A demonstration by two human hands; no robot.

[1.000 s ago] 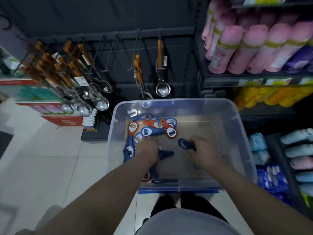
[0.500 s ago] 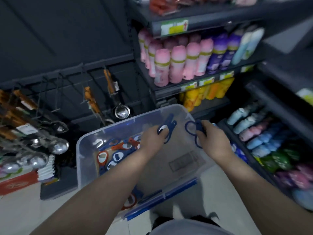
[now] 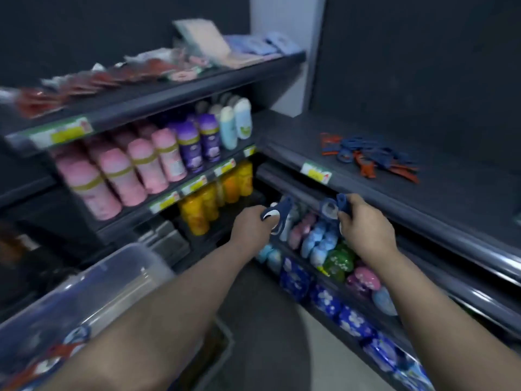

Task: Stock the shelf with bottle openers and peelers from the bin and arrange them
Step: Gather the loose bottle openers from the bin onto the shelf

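My left hand (image 3: 253, 225) grips a dark blue bottle opener (image 3: 277, 214), held out in front of the lower shelves. My right hand (image 3: 363, 227) grips another blue opener (image 3: 332, 206) just below the front lip of the dark shelf (image 3: 296, 136). On that shelf, at the right, lies a loose pile of blue and orange openers and peelers (image 3: 369, 156). The clear plastic bin (image 3: 93, 294) is at the lower left, with blue and orange tools blurred inside it, partly hidden by my left forearm.
Pink and purple bottles (image 3: 146, 159) fill the middle left shelf, yellow bottles (image 3: 214, 198) the one below. Blue, pink and green packs (image 3: 324, 244) line the low right shelf under my hands. Packaged goods (image 3: 141, 69) lie on the top shelf. A price tag (image 3: 315, 172) marks the shelf lip.
Both hands lifted out of the bin, each with a blue opener, and swung right and up toward the dark shelf. The view turned right; the bin now sits at lower left.
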